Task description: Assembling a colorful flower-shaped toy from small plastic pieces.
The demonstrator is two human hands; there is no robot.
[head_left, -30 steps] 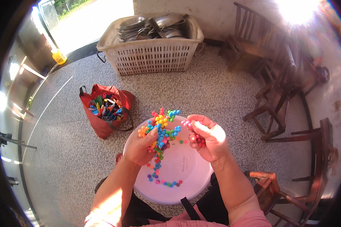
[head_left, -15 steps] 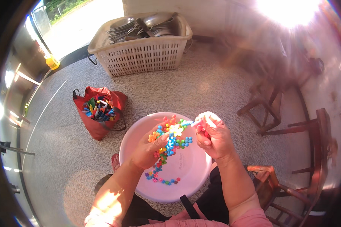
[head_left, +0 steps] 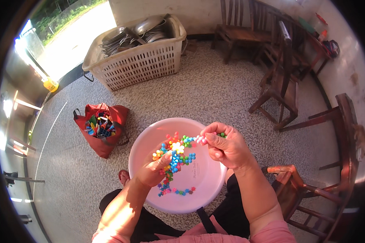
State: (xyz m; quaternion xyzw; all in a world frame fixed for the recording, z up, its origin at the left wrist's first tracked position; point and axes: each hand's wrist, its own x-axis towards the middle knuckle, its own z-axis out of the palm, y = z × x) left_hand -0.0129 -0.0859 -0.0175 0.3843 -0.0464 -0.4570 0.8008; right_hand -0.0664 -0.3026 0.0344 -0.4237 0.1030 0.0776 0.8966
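Note:
A branching chain of colourful flower-shaped linking beads hangs over a pink basin. My left hand grips the cluster at its middle, thumb on the blue pieces. From that cluster a strand runs to the right through green, blue and pale pink pieces. My right hand pinches the strand's end, where a green piece shows at the fingertips; other pieces there are hidden by the fingers. The chain's lower tail curves down inside the basin.
A red bag of mixed plastic toy blocks stands on the floor to the left. Behind it is a white slatted basket full of metal dishes. Wooden chairs line the right side, one close to my right arm.
A green piece now shows at my right fingertips, where red-pink ones showed before. The strand between my hands looks longer. My view has turned slightly to the right.

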